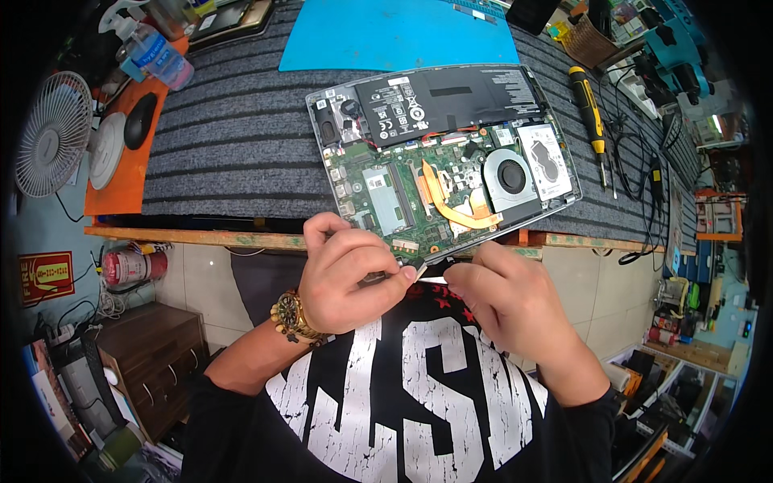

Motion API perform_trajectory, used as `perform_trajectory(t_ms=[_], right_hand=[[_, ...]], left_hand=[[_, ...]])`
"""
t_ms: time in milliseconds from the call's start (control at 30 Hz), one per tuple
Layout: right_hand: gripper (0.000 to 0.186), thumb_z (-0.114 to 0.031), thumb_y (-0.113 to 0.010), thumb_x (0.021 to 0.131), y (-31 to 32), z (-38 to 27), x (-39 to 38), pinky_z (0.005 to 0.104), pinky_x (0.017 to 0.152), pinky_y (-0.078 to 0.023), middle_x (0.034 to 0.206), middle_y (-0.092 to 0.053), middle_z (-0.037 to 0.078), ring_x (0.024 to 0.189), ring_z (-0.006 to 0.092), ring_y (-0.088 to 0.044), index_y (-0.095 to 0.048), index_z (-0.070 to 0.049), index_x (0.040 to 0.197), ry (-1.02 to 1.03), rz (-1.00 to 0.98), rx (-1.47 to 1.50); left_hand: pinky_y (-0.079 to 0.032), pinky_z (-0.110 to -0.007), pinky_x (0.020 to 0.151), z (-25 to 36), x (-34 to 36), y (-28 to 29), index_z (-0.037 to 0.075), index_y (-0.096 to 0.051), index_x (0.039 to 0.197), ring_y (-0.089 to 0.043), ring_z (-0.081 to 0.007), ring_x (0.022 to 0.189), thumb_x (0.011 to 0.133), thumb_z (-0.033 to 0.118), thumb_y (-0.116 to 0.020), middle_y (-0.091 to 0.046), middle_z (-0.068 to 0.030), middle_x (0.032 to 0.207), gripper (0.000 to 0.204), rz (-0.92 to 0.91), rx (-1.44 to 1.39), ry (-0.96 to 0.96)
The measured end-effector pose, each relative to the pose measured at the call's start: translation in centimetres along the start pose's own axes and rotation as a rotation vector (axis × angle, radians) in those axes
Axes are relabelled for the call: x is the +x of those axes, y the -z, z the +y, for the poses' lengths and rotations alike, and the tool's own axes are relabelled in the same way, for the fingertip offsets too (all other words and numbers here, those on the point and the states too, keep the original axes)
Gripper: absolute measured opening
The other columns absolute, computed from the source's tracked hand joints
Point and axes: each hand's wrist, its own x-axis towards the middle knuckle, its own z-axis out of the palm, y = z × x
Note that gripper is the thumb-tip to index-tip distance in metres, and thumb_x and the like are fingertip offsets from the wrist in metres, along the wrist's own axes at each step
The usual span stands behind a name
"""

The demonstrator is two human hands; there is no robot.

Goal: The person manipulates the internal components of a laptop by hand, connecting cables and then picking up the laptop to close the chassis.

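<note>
An opened laptop (451, 153) lies bottom-up on the striped grey mat (225, 137), its black battery, green board, copper heat pipe and round fan exposed. My left hand (346, 278), with a beaded bracelet at the wrist, grips the laptop's near corner at the bench edge. My right hand (511, 302) pinches a thin metal tool (431, 279) whose tip points at that same corner, close to my left fingers.
A blue mat (394, 32) lies beyond the laptop. A yellow-and-black screwdriver (588, 109) and cables sit at the right. A small white fan (52, 133), a black mouse (141, 119) and a clear bottle (157, 52) are at the left. A wooden drawer unit (153, 354) stands below.
</note>
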Motion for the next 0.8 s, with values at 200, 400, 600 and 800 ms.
perform_trajectory(t_ms=[200, 400, 600, 800], right_hand=[[0.026, 0.003, -0.082, 0.087, 0.8, 0.3, -0.2, 0.0432, 0.064, -0.052, 0.087, -0.061, 0.007, 0.075, 0.03, -0.066, -0.079, -0.008, 0.11, 0.002, -0.017, 0.015], [0.023, -0.001, -0.083, 0.088, -0.2, 1.0, 0.0, 0.044, 0.064, -0.053, 0.088, -0.061, 0.008, 0.075, 0.0309, -0.068, -0.077, -0.01, 0.109, 0.004, 0.004, 0.033], [0.021, -0.002, -0.082, 0.089, 0.2, 1.3, -0.3, 0.0447, 0.064, -0.054, 0.086, -0.06, 0.008, 0.075, 0.031, -0.068, -0.077, -0.011, 0.108, -0.003, 0.007, 0.046], [0.022, 0.001, -0.082, 0.089, 0.0, 1.4, -0.1, 0.043, 0.064, -0.053, 0.088, -0.061, 0.008, 0.076, 0.0302, -0.068, -0.078, -0.009, 0.109, -0.016, -0.004, 0.056]], left_hand=[[-0.04, -0.048, 0.088, 0.0, 0.0, 0.0, 0.018, -0.081, 0.09, -0.067, -0.0178, 0.094, 0.079, 0.008, -0.097, -0.071, 0.0076, 0.097, 0.022, -0.001, -0.001, 0.006], [-0.04, -0.047, 0.088, -0.1, -0.1, 0.0, 0.018, -0.081, 0.09, -0.068, -0.0179, 0.093, 0.079, 0.008, -0.097, -0.071, 0.0074, 0.096, 0.022, -0.002, -0.011, 0.003], [-0.04, -0.047, 0.087, -0.1, -0.1, 0.0, 0.018, -0.081, 0.09, -0.068, -0.0181, 0.093, 0.08, 0.009, -0.098, -0.071, 0.0072, 0.096, 0.022, 0.0, -0.01, 0.007], [-0.04, -0.047, 0.087, -0.1, 0.0, 0.0, 0.018, -0.08, 0.089, -0.067, -0.0178, 0.093, 0.08, 0.008, -0.098, -0.071, 0.0077, 0.096, 0.022, -0.001, -0.003, 0.002]])
